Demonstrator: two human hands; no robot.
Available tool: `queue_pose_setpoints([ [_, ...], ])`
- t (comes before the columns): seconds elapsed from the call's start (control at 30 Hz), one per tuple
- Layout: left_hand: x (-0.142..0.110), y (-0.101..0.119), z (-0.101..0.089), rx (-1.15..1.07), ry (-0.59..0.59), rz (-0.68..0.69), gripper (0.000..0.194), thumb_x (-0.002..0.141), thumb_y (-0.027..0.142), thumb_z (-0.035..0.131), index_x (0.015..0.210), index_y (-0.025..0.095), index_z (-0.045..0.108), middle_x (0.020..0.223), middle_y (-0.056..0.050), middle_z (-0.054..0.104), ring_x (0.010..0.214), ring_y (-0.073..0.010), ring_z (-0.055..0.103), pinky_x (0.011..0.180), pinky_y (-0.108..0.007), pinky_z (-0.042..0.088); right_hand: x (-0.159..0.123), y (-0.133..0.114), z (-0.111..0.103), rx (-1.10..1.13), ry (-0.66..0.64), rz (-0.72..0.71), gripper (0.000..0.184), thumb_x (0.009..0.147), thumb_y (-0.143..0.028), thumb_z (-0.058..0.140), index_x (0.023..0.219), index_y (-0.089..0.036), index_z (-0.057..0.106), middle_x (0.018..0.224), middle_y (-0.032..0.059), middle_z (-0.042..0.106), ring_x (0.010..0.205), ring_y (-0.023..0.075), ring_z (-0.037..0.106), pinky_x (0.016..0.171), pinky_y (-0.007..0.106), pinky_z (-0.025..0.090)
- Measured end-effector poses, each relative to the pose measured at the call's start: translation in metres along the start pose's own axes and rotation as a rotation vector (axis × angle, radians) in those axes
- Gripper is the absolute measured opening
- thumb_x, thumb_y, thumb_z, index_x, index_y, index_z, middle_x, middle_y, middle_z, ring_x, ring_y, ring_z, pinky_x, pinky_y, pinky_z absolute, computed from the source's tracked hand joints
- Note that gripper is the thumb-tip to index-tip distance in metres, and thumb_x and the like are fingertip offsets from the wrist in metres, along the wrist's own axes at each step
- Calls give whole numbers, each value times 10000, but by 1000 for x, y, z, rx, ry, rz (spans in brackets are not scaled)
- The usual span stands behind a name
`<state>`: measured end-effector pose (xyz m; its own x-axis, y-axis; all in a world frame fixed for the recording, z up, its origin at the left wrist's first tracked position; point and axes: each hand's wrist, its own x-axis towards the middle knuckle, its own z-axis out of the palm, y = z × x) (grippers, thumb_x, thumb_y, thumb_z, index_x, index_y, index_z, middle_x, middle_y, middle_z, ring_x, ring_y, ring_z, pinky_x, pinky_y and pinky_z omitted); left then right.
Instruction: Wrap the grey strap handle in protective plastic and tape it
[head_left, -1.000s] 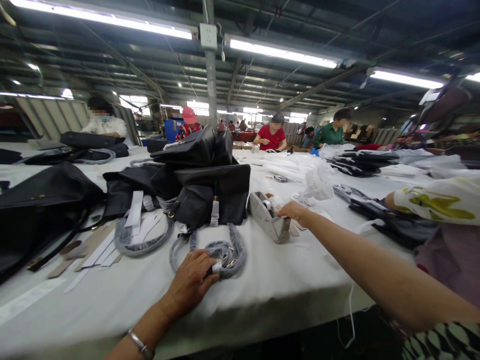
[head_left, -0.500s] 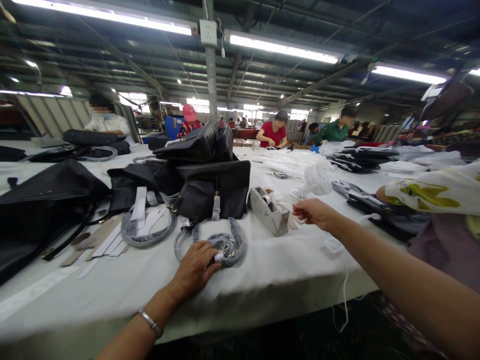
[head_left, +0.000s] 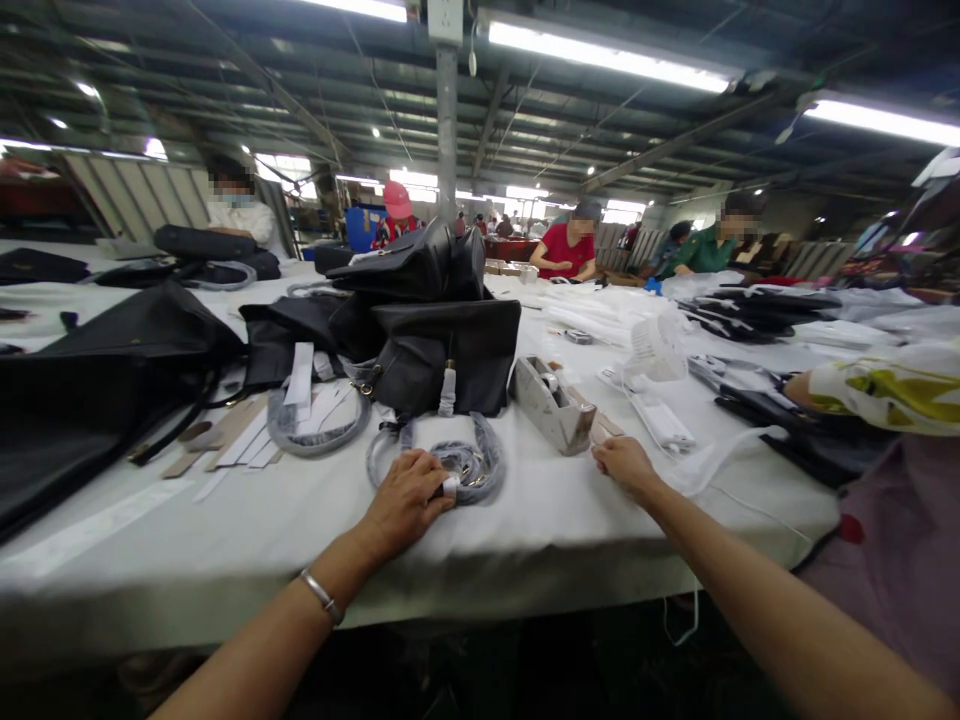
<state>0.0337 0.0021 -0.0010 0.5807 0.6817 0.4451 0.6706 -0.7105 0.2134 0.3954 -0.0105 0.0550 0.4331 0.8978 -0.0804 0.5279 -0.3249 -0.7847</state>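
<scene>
My left hand (head_left: 409, 497) is closed on the front of a coiled bag strap (head_left: 487, 455) wrapped in clear plastic, with a small white piece at its fingertips. Behind the strap stands a black handbag (head_left: 480, 355), its wrapped tassel (head_left: 448, 388) hanging down the front. My right hand (head_left: 624, 465) is pinched shut just right of a grey tape dispenser (head_left: 555, 410); what its fingers hold, if anything, is too small to make out. A tan piece of card (head_left: 606, 428) lies right by those fingers.
More black bags (head_left: 120, 370) crowd the left side, with white paper strips (head_left: 247, 440) in front. On the right are a small white fan (head_left: 656, 350), a white power strip (head_left: 664, 420) and stacked black bags (head_left: 757, 312). A co-worker's patterned sleeve (head_left: 885, 390) reaches in.
My right hand has come lower and nearer the dispenser's front end. My left hand stays on the strap. The whole view has shifted, with things appearing higher and farther right.
</scene>
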Motion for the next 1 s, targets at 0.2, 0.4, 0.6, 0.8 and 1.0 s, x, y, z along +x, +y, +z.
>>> queue_pose_setpoints([
  [0.2, 8, 2, -11, -17, -128, 27, 198, 844, 314, 669, 957, 152, 667, 1018, -82, 599, 1038, -245, 463, 994, -413, 388, -75, -39, 47, 448, -304, -273, 318, 762, -486, 665, 801, -174, 620, 684, -6, 596, 572, 93, 484, 546, 219, 410],
  [0.4, 8, 4, -13, 30, -140, -13, 223, 878, 355, 619, 890, 136, 659, 935, -87, 582, 992, -245, 455, 965, -390, 388, -131, -67, 142, 526, -482, -124, 329, 690, -491, 709, 681, -181, 599, 581, -7, 567, 471, 81, 418, 400, 194, 295],
  [0.6, 9, 2, -14, 10, -164, -7, 186, 855, 304, 629, 885, 123, 656, 969, -104, 581, 1022, -260, 440, 954, -378, 391, -127, -72, 153, 496, -405, 52, 202, 686, -351, 698, 639, -172, 617, 593, 43, 612, 420, 57, 355, 344, 184, 191],
  [0.8, 7, 2, -15, -71, -133, 20, 144, 870, 181, 534, 823, 140, 664, 940, -99, 594, 999, -242, 456, 950, -398, 400, -126, -91, 151, 437, -386, 201, 163, 673, -270, 686, 601, -153, 597, 548, 38, 604, 378, 35, 314, 326, 152, 146],
  [1.0, 2, 3, -12, -92, -66, 11, 136, 894, 228, 556, 881, 163, 674, 1012, -91, 602, 1028, -237, 455, 937, -396, 416, -141, -80, 141, 516, -483, 83, 279, 646, -388, 754, 686, -131, 653, 583, 24, 604, 428, 44, 381, 359, 147, 229],
])
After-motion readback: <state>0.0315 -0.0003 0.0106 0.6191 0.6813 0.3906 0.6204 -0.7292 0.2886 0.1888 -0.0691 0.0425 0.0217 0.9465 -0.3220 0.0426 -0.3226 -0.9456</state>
